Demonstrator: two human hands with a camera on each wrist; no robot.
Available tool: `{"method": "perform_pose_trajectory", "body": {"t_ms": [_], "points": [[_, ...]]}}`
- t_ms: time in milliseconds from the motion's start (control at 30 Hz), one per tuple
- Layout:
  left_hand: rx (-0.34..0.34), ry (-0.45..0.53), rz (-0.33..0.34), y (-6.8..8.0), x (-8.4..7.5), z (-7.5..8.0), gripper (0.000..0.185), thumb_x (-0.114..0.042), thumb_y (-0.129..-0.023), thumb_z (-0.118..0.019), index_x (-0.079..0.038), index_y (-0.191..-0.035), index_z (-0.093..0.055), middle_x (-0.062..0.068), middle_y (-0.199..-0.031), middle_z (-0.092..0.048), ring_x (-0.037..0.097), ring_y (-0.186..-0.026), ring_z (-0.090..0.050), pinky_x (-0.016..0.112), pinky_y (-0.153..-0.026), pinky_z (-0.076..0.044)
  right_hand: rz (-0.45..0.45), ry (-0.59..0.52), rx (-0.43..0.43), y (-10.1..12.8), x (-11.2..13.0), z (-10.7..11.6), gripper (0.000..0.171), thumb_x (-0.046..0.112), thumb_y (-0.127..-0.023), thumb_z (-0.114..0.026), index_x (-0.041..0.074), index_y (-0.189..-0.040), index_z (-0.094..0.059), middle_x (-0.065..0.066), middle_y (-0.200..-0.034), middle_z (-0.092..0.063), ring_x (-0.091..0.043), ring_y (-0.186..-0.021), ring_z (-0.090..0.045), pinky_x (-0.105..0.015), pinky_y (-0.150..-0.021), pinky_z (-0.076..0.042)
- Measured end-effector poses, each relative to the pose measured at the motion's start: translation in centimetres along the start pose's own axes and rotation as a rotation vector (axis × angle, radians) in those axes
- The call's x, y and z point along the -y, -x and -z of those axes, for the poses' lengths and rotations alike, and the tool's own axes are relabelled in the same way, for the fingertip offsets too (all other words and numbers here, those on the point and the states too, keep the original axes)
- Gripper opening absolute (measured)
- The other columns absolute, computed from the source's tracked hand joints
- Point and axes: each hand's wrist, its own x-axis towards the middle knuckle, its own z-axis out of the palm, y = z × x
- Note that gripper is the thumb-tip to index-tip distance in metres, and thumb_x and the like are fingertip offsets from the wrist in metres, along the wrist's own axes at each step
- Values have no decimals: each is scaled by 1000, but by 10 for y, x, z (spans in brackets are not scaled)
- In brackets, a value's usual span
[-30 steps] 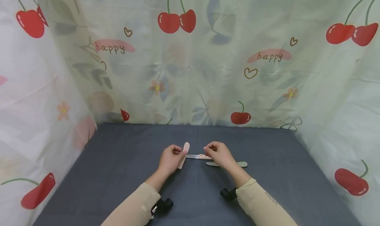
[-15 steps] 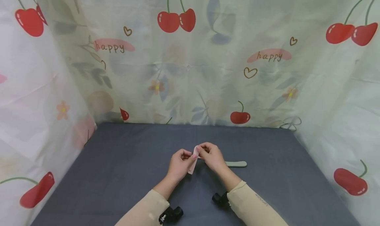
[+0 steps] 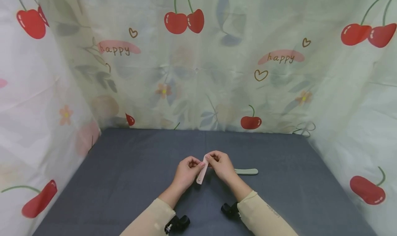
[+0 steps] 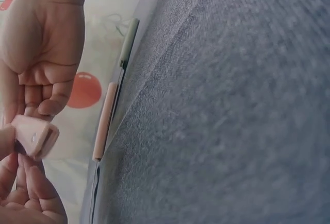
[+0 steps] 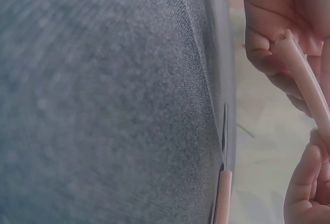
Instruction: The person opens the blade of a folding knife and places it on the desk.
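Note:
Both hands meet over the middle of the table in the head view. My left hand (image 3: 185, 172) pinches the middle of a slim pink slotted piece (image 3: 201, 175), shaped like a knife sheath. Thumb and fingers of my right hand (image 3: 221, 165) pinch its upper end. The lower end, with a small hole or rivet, points toward me; its slot shows in the left wrist view. Beneath the hands lies a knife with a pink handle (image 4: 105, 123), its blade (image 5: 225, 131) bare; the right hand hides most of it in the head view.
A knife with a green handle (image 3: 248, 171) lies right of the hands, its blade hidden behind the right wrist. Dark grey cloth (image 3: 139, 160) covers the table. A cherry-printed curtain (image 3: 198, 91) encloses the back and sides.
My left hand has moved right with the pink piece. The right hand, empty a second ago, has come left and now pinches its upper end. The last half second shows only slight movement.

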Motion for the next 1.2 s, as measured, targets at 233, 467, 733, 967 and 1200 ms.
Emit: {"method": "perform_pose_trajectory", "body": {"t_ms": [233,467,733,967,1200], "points": [[99,-20,1,-1,0,2,21,-18,-97,-67,1,-90,-62,1,-71,-51,12,-63,-46,23,-55,-38,-3,-9,16,0,-1,0,15,12,-99,-63,-1,-99,-72,-6,-80,-70,-28,-75,-65,-25,-63,-50],[59,-76,-23,-2,-3,5,18,-15,-100,-63,0,-89,-61,0,-71,-50,13,-63,-46,24,-56,-38,-9,-11,-14,1,1,2,15,11,-99,-63,-2,-99,-71,-7,-80,-70,-26,-75,-69,-26,-62,-52],[-10,-155,-21,-3,-3,9,18,-14,-101,-62,0,-88,-60,-1,-68,-50,12,-60,-45,26,-55,-38,-50,-41,-43,1,-3,3,16,10,-98,-64,-4,-99,-70,-9,-78,-70,-24,-72,-68,-26,-62,-53],[-67,-15,123,-5,-1,14,17,-13,-102,-59,1,-94,-59,5,-78,-60,15,-73,-56,30,-67,-48,-135,-136,-67,2,-5,12,17,8,-99,-63,-8,-103,-68,-7,-77,-68,-12,-68,-63,-27,-65,-55],[-82,90,174,-4,5,20,15,-10,-103,-56,4,-98,-58,10,-82,-63,16,-76,-59,32,-71,-51,-187,-164,-73,4,-10,18,18,8,-99,-62,-9,-103,-67,-8,-77,-68,-17,-70,-63,-28,-66,-55]]}}
